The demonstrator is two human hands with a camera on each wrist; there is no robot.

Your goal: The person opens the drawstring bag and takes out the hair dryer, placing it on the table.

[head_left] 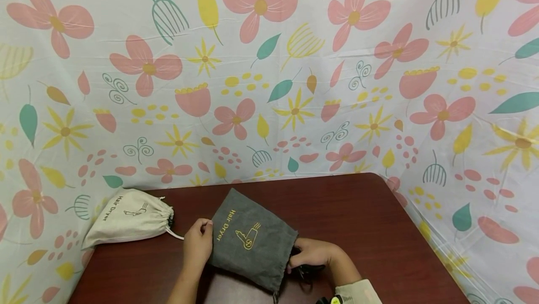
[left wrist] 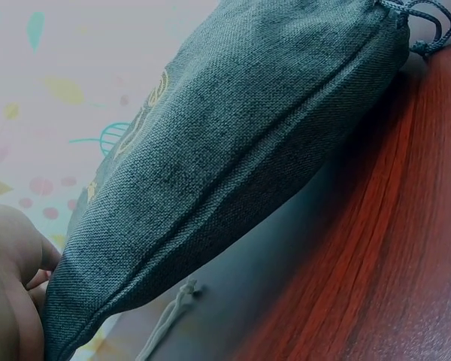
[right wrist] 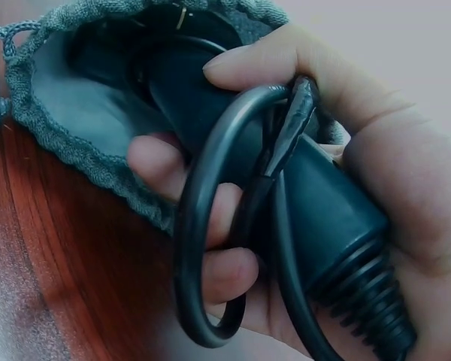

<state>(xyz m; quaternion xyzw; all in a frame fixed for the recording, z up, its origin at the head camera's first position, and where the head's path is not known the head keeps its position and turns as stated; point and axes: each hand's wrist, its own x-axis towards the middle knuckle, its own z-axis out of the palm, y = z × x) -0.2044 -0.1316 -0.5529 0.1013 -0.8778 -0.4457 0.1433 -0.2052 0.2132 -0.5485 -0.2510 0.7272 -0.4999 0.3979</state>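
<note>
A grey drawstring bag (head_left: 252, 243) with yellow "Hair Dryer" lettering is held over the table, its mouth towards the right. My left hand (head_left: 199, 243) pinches the bag's closed end; in the left wrist view, the fingers of that hand (left wrist: 15, 278) are at its lower corner. At the mouth, my right hand (head_left: 313, 253) grips the handle of a black hair dryer (right wrist: 331, 218). The dryer's head lies inside the bag, mostly hidden. A bundled black cord (right wrist: 188, 248) loops over the handle and between the fingers.
A cream drawstring bag (head_left: 134, 215), also lettered "Hair Dryer", lies at the table's left edge, its white string trailing towards my left hand. The dark red wooden table (head_left: 358, 210) meets a flower-printed cloth (head_left: 269, 84) behind and along the sides.
</note>
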